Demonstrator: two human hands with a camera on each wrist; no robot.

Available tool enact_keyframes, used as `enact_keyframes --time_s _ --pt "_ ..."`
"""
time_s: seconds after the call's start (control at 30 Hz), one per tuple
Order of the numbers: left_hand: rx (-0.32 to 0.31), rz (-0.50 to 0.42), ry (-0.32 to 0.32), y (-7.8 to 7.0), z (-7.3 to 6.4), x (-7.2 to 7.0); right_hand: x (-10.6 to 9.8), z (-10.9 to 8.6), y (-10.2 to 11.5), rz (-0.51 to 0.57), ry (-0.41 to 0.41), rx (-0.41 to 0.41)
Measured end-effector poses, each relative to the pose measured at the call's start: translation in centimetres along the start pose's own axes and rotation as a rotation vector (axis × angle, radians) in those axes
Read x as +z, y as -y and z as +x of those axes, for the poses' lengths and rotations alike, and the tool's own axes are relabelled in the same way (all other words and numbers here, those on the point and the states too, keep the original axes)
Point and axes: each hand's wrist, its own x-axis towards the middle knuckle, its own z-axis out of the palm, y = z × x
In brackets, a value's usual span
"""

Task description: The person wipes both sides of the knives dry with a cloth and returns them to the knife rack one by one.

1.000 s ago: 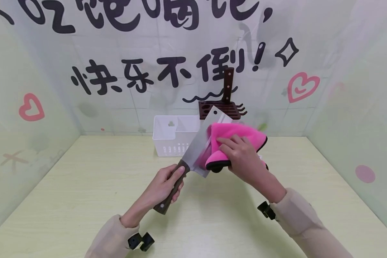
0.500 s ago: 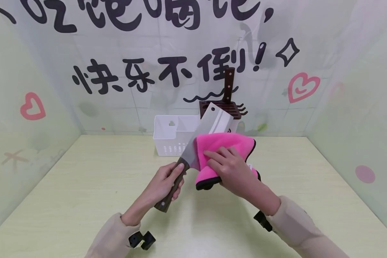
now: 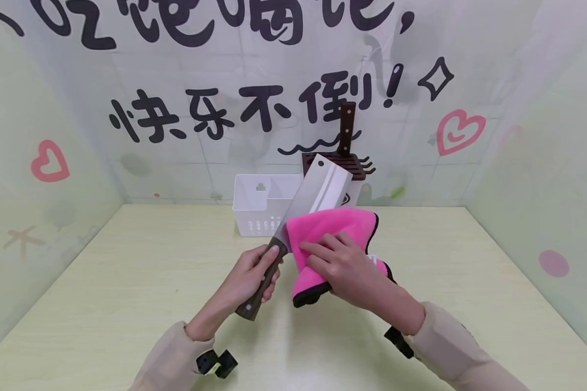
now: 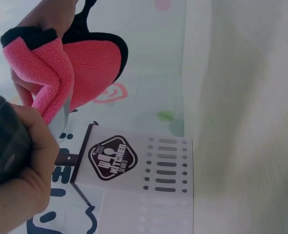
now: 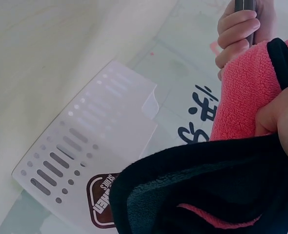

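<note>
My left hand [image 3: 255, 278] grips the dark wooden handle [image 3: 247, 309] of a cleaver, held tilted above the table. The wide steel cleaver blade [image 3: 313, 187] points up and away to the right, with a small hole near its far corner. A pink cloth [image 3: 332, 225] with black edging covers the part of the blade near the handle. My right hand [image 3: 348, 270] holds this cloth against the blade, fingers bent over its top face. In the left wrist view, folds of the cloth [image 4: 46, 73] hang around the blade's edge. The right thumb is hidden in the head view.
Behind the blade, a white perforated kitchen holder [image 3: 259, 220] stands against the back wall. Its dark brown slotted top [image 3: 339, 163] has hooks on the right, and a brown riveted handle [image 3: 346, 127] rises from it. Pale walls enclose the light wood table [image 3: 127, 293].
My right hand and the pink cloth have slid down the blade toward the handle, uncovering the blade's far end. The left hand and cleaver have barely moved.
</note>
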Motion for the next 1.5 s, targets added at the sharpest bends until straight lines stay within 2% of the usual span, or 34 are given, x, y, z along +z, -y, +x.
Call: enact_keyframes --time_s 0.2,0.4,0.7,0.9,1.13,1.5 --pt "0.009 -0.017 0.005 -0.1 0.1 0.0 0.0 0.2 0.5 -0.016 -0.017 -0.029" --pt "0.001 -0.037 -0.002 -0.1 0.0 -0.1 0.1 0.2 0.6 -0.004 -0.001 -0.047" --pt "-0.001 -0.053 -0.003 -0.2 0.0 -0.1 -0.4 0.1 0.1 0.030 0.008 -0.035" --pt "0.000 -0.056 -0.008 -0.3 -0.2 -0.2 -0.8 -0.1 -0.5 0.050 0.024 0.002" --pt "-0.009 -0.046 0.015 -0.3 -0.3 -0.3 -0.8 -0.5 -1.9 0.064 0.011 0.050" --pt "0.022 -0.037 0.058 0.0 -0.5 -0.5 -0.8 -1.1 -4.4 0.142 0.005 0.191"
